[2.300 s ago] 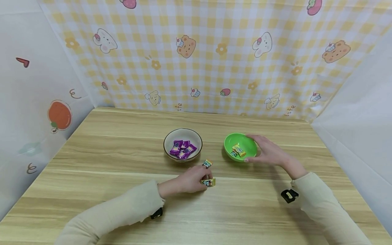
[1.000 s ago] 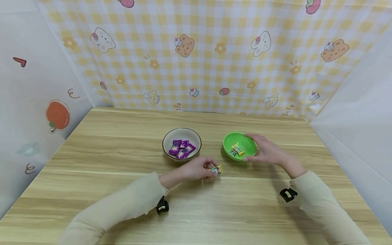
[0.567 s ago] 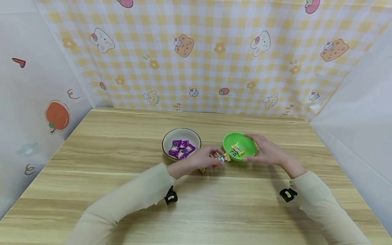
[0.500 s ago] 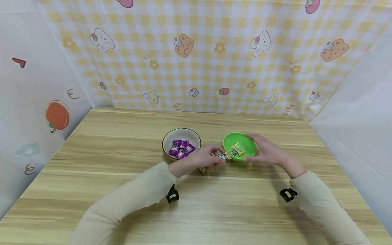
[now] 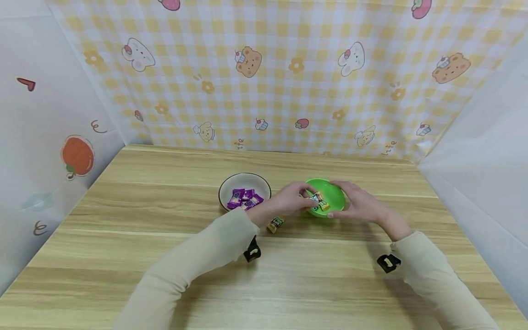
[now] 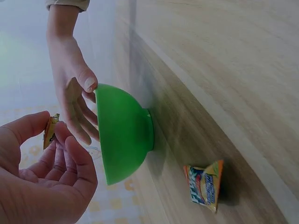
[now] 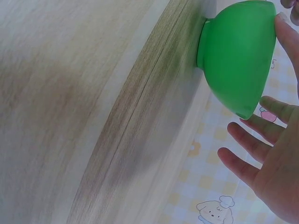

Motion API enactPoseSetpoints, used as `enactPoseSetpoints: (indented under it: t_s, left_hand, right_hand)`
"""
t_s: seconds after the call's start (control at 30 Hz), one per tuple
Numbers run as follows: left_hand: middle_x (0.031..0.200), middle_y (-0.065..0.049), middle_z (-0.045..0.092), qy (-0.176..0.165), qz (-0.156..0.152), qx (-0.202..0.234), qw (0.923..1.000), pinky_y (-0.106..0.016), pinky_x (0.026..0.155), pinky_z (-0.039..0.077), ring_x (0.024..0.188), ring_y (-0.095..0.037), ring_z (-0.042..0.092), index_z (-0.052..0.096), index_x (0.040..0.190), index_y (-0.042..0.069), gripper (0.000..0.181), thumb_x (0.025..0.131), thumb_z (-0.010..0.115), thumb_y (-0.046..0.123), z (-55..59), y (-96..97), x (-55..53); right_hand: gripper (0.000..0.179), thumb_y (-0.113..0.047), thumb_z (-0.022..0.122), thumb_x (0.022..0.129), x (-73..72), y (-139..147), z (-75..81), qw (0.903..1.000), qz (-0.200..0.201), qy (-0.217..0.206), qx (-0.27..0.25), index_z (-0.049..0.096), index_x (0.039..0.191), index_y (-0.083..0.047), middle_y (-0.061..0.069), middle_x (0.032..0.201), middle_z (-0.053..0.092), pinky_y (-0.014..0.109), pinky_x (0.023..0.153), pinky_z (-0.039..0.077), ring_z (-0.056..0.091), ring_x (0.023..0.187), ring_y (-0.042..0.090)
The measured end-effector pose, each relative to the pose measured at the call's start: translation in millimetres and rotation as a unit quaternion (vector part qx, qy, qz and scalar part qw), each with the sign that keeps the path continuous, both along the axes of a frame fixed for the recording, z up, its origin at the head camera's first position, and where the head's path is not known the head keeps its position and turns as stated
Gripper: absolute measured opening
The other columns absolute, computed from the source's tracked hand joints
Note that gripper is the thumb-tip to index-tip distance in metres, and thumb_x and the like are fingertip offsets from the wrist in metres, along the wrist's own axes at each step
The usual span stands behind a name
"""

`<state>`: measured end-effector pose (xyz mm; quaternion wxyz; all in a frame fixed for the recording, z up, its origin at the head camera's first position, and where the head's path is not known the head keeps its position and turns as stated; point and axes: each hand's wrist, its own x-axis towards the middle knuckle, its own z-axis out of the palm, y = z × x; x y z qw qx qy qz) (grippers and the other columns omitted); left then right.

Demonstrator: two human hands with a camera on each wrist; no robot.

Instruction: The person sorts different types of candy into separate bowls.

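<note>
My left hand (image 5: 290, 199) pinches a small yellow-wrapped candy (image 6: 49, 131) between thumb and index finger. In the head view the hand overlaps the left side of the green bowl (image 5: 336, 195), with the candy over its opening. Another yellow candy lies in the bowl (image 5: 325, 206), partly covered by the held one. At the bowl's right side is my right hand (image 5: 363, 205); its thumb and a finger touch the rim while the other fingers (image 7: 243, 140) spread out straight. A yellow-orange wrapped candy (image 6: 205, 185) lies on the table below my left wrist.
A white bowl with a dark rim (image 5: 247, 181) stands left of the green one, holding several purple-wrapped candies (image 5: 236, 197). My left sleeve overlaps its lower edge. The wooden table (image 5: 313, 284) ends at a checked cloth (image 5: 280, 91) behind and white cloths at the sides.
My left hand picked up a candy from the table and has carried it right and away from me, to over the green bowl. My right hand has stayed at that bowl's rim.
</note>
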<state>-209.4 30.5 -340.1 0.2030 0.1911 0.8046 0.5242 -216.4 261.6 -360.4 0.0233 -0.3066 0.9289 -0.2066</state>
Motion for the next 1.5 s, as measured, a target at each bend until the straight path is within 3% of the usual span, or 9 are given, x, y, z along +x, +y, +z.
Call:
enactPoseSetpoints:
  t_s: [0.27,0.5,0.8,1.0,1.23,1.37,1.5]
  left_hand:
    - [0.074,-0.004,0.052,-0.002,0.019,-0.010,0.9998,-0.018,0.046,0.041,0.054,-0.010,0.047,0.059,0.102,0.005,0.025,0.080,0.066,0.013,-1.8,13.0,-7.1]
    - [0.073,-0.003,0.055,0.004,0.029,0.004,0.9996,-0.021,0.052,0.046,0.058,-0.010,0.053,0.059,0.104,0.003,0.028,0.079,0.067,0.011,-8.2,19.8,-11.0]
    - [0.081,-0.003,0.055,-0.004,0.046,0.007,0.9989,-0.025,0.059,0.049,0.063,-0.013,0.053,0.059,0.106,0.004,0.031,0.078,0.068,0.015,-7.7,9.7,-5.0]
    - [0.084,-0.002,0.056,0.024,0.028,-0.002,0.9993,-0.023,0.063,0.045,0.076,-0.014,0.053,0.060,0.105,0.004,0.029,0.079,0.067,0.013,-9.8,-6.8,4.9]
    - [0.083,-0.002,0.058,0.044,0.001,0.009,0.9990,-0.022,0.069,0.046,0.079,-0.015,0.055,0.059,0.102,-0.001,0.028,0.078,0.067,0.010,-22.8,-28.4,23.6]
    - [0.095,-0.006,0.060,0.080,-0.012,-0.023,0.9965,-0.026,0.079,0.044,0.089,-0.016,0.055,0.058,0.105,0.000,0.030,0.079,0.066,0.013,-33.7,-39.8,35.9]
    - [0.109,-0.006,0.057,0.132,-0.027,-0.071,0.9884,-0.029,0.089,0.038,0.102,-0.017,0.050,0.057,0.109,0.003,0.035,0.079,0.066,0.017,-40.3,-48.8,44.5]
  right_hand:
    - [0.088,-0.051,0.068,0.069,-0.3,0.3,0.6,0.9999,0.007,0.007,-0.005,0.033,0.132,0.001,0.019,0.128,0.040,0.052,0.089,0.033,0.034,0.117,0.035]
    - [0.088,-0.051,0.068,0.070,-0.5,0.5,-0.3,0.9999,0.010,0.010,-0.004,0.033,0.132,0.001,0.019,0.128,0.039,0.052,0.089,0.033,0.034,0.117,0.036]
    - [0.089,-0.051,0.068,0.069,-0.1,-0.2,-0.9,1.0000,0.004,0.002,-0.005,0.032,0.132,0.000,0.019,0.128,0.039,0.052,0.088,0.034,0.034,0.116,0.035]
    - [0.091,-0.053,0.067,0.069,0.5,-0.5,-1.2,1.0000,-0.001,0.000,-0.002,0.032,0.133,0.000,0.019,0.129,0.039,0.052,0.088,0.034,0.035,0.116,0.035]
    - [0.092,-0.054,0.068,0.067,0.3,-0.6,-1.5,1.0000,-0.005,0.001,-0.002,0.032,0.133,0.000,0.019,0.129,0.039,0.051,0.091,0.032,0.034,0.117,0.035]
    - [0.092,-0.054,0.068,0.067,0.3,-0.3,-1.3,1.0000,-0.003,0.004,-0.003,0.032,0.132,0.001,0.020,0.129,0.039,0.051,0.092,0.030,0.034,0.117,0.035]
    - [0.092,-0.053,0.068,0.067,0.7,0.0,-1.1,1.0000,-0.002,0.004,-0.003,0.032,0.132,0.001,0.020,0.129,0.039,0.051,0.093,0.030,0.033,0.118,0.035]
